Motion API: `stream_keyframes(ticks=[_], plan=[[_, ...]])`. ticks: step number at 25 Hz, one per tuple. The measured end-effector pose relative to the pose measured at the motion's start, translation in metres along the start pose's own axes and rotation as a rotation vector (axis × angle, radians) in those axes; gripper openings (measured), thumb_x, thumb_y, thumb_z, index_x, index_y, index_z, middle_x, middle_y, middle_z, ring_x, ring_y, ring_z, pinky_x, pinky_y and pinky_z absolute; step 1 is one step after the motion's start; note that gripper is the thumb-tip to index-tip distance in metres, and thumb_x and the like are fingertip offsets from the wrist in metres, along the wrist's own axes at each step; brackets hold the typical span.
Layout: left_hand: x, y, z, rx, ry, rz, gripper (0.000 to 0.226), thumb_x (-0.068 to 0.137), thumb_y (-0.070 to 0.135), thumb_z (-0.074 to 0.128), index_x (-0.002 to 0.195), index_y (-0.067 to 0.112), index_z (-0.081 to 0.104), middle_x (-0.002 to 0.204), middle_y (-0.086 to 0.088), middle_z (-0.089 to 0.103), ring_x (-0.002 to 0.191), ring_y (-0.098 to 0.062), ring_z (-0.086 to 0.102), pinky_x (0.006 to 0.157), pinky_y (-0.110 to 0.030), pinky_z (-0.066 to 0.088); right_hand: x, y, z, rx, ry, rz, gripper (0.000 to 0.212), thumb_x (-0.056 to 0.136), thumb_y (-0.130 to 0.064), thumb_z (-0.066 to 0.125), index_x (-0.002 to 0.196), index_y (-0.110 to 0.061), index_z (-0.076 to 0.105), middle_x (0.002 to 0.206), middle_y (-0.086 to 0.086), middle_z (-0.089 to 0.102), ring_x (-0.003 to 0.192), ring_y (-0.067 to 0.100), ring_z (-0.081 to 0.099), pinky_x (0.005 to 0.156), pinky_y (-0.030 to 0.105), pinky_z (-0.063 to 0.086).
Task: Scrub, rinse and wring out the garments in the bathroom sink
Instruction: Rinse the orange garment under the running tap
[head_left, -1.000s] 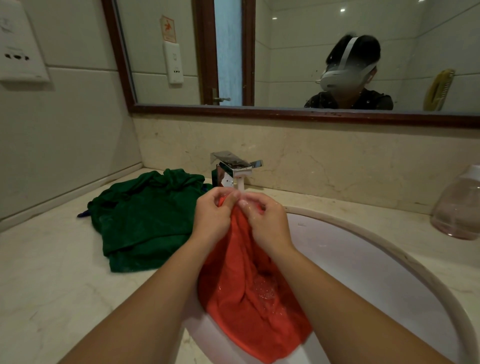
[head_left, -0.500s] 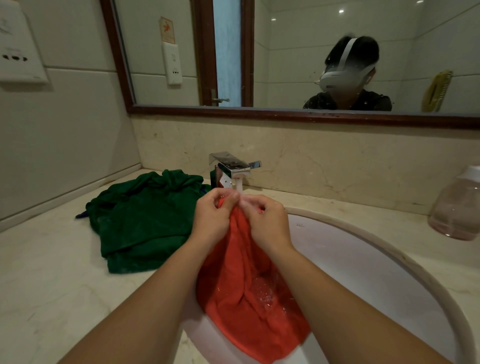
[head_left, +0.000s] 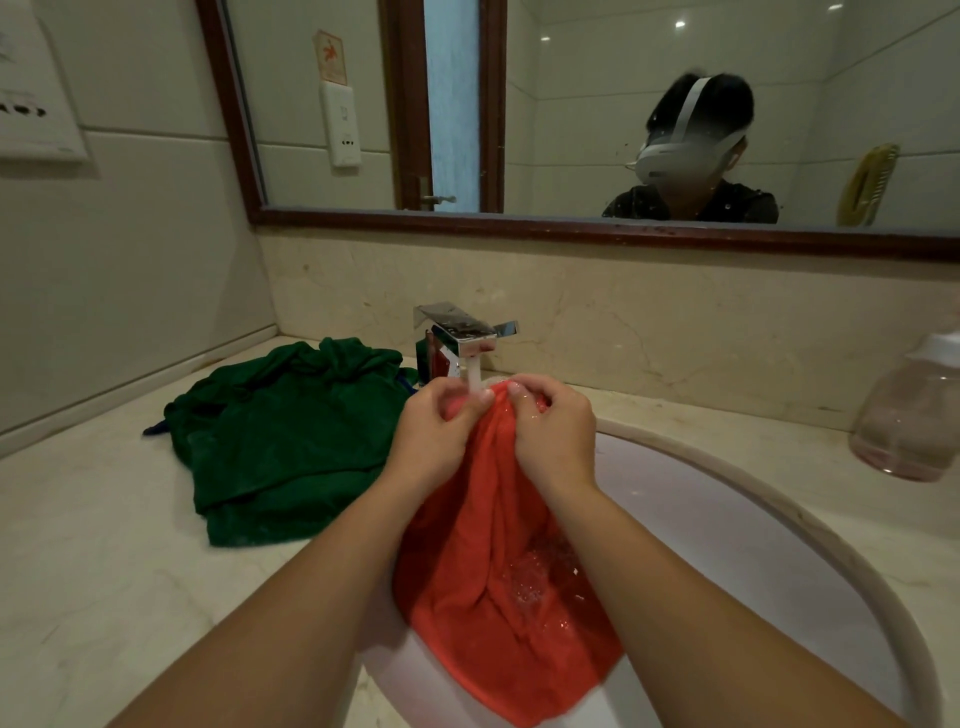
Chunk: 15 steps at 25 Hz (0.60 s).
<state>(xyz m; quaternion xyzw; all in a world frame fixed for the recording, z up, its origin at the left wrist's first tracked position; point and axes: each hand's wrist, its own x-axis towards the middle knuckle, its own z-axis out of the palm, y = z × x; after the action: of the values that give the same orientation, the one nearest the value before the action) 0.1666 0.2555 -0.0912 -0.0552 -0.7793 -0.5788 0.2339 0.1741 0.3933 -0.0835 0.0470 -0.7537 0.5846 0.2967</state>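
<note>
A wet red-orange garment (head_left: 498, 587) hangs down into the white sink (head_left: 779, 525). My left hand (head_left: 434, 434) and my right hand (head_left: 553, 434) both grip its bunched top edge, side by side, right under the chrome faucet (head_left: 457, 332). A stream of water (head_left: 474, 376) runs from the spout onto the cloth between my thumbs. Water splashes on the lower folds in the basin. A crumpled dark green garment (head_left: 280, 441) lies on the marble counter (head_left: 93, 571) to the left of the sink.
A clear plastic bottle (head_left: 914, 410) with pinkish liquid stands on the counter at the right. A wood-framed mirror (head_left: 571, 228) spans the wall behind the faucet. A white wall fixture (head_left: 36, 119) hangs at the upper left.
Both hands have stayed at the cloth's top under the faucet, shifting only slightly as they work the fabric together. Water keeps running.
</note>
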Motion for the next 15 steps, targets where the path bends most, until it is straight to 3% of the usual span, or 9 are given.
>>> stream_keyframes(ticks=[3,5,9,13,15], plan=[[-0.001,-0.003,0.007,-0.027,-0.006,0.045,0.014,0.088,0.034,0.078,0.085,0.023,0.070,0.078,0.006,0.068,0.071,-0.005,0.059,0.066,-0.026,0.047,0.003,0.001,-0.003,-0.029,0.078,-0.004,0.011,0.096,-0.017,0.068,0.100,-0.015,0.079,0.093,-0.006,0.075,0.090,0.008,0.064,0.081,0.018,0.045],[0.001,0.001,0.008,-0.098,0.078,-0.011,0.011,0.087,0.032,0.080,0.086,0.026,0.070,0.084,0.003,0.071,0.080,-0.011,0.065,0.071,-0.028,0.052,0.003,0.001,0.001,-0.021,0.077,-0.021,0.013,0.096,-0.018,0.068,0.101,-0.015,0.079,0.096,-0.005,0.076,0.091,0.008,0.064,0.082,0.018,0.045],[0.004,0.006,0.007,-0.310,0.159,-0.154,0.014,0.090,0.015,0.076,0.099,0.023,0.069,0.099,0.004,0.073,0.090,-0.007,0.069,0.075,-0.017,0.055,0.001,0.004,0.010,0.043,-0.026,0.019,0.007,0.095,-0.020,0.069,0.095,-0.022,0.076,0.089,-0.014,0.073,0.085,0.000,0.065,0.076,0.015,0.048],[0.004,0.008,0.008,-0.418,0.167,-0.184,0.011,0.092,0.006,0.072,0.098,0.015,0.071,0.091,0.002,0.076,0.081,-0.005,0.070,0.068,-0.016,0.053,-0.001,0.010,0.016,0.089,-0.194,0.061,0.012,0.092,-0.023,0.075,0.103,-0.020,0.077,0.097,-0.010,0.075,0.092,0.004,0.068,0.083,0.021,0.051],[0.004,0.006,0.006,-0.362,0.137,-0.140,0.013,0.092,0.008,0.072,0.094,0.020,0.071,0.088,0.003,0.076,0.081,-0.007,0.070,0.069,-0.017,0.053,-0.001,0.009,0.016,0.156,-0.192,0.068,0.009,0.091,-0.016,0.074,0.092,-0.023,0.078,0.083,-0.016,0.074,0.080,-0.003,0.065,0.075,0.016,0.049]])
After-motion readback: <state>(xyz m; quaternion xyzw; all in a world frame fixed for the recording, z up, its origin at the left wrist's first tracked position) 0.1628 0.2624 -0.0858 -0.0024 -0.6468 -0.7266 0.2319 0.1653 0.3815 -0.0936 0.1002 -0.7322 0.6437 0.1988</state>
